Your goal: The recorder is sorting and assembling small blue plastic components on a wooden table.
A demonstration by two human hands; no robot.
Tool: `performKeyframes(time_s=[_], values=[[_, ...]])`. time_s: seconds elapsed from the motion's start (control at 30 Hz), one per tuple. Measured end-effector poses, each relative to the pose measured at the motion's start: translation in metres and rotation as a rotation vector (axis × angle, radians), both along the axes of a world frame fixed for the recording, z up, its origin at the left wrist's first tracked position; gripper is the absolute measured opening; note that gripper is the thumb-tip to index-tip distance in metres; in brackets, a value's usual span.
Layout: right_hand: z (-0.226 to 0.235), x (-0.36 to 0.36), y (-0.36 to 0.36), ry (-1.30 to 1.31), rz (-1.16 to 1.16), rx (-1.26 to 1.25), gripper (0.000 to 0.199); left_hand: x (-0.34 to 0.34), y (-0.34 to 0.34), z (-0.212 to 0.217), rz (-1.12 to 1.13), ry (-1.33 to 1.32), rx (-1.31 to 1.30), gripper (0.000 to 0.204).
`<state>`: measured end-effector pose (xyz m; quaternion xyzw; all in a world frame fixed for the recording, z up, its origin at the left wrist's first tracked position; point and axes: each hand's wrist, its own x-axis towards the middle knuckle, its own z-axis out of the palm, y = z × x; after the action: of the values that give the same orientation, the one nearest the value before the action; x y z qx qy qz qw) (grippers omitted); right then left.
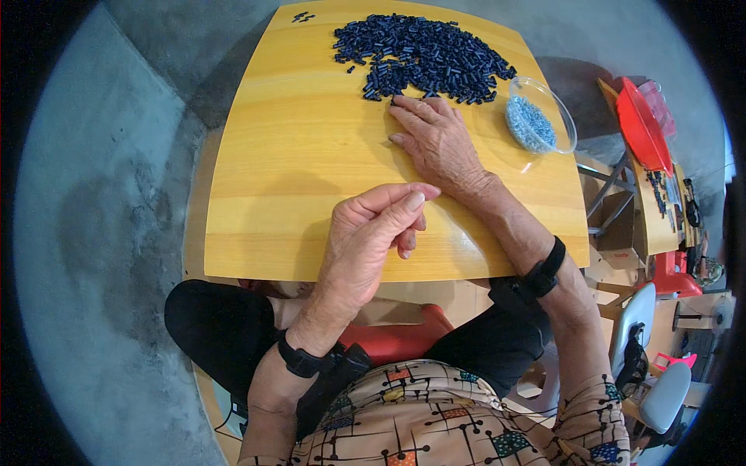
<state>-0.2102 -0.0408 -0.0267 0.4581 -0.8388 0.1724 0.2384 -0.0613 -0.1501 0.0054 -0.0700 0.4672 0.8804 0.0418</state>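
A wide heap of small dark blue-black tube-shaped pieces point(423, 54) lies at the far side of the yellow table. My right hand point(439, 140) reaches to the heap's near edge, palm down with fingers stretched out; its fingertips touch the nearest pieces. Closer to me, my left hand point(373, 229) is raised over the table's near edge. Its thumb and index finger are pressed together, and whatever may be between them is too small to make out. Right of the heap stands a clear round bowl point(569, 124) with small light-blue, shiny pieces point(530, 124) in it.
A few loose dark pieces point(303, 16) lie at the yellow table's point(272, 155) far left corner. A grey wall point(109, 194) runs along the left. To the right are a red basin point(643, 124) on another table, a cardboard box point(619, 233) and chairs point(664, 396).
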Motion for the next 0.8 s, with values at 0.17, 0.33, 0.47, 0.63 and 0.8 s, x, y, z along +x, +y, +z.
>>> performKeyframes(time_s=[0.17,0.33,0.47,0.63,0.8], values=[[-0.002,0.001,0.018,-0.041,0.057,-0.070,0.036,-0.005,-0.011,0.013,0.030,-0.010,-0.054,0.022],[0.004,0.008,0.044,-0.185,0.038,-0.094,0.038,-0.016,-0.030,0.033,0.024,0.042,-0.295,0.021],[0.007,0.017,0.070,-0.169,-0.017,-0.064,0.040,-0.047,-0.040,0.044,0.041,0.145,-0.705,0.022],[0.009,0.020,0.072,-0.174,-0.059,-0.058,0.038,-0.094,-0.043,0.015,0.137,0.496,-1.228,0.022],[0.006,0.021,0.072,-0.152,-0.077,-0.078,0.036,-0.114,-0.031,-0.010,0.021,0.566,-1.536,0.031]])
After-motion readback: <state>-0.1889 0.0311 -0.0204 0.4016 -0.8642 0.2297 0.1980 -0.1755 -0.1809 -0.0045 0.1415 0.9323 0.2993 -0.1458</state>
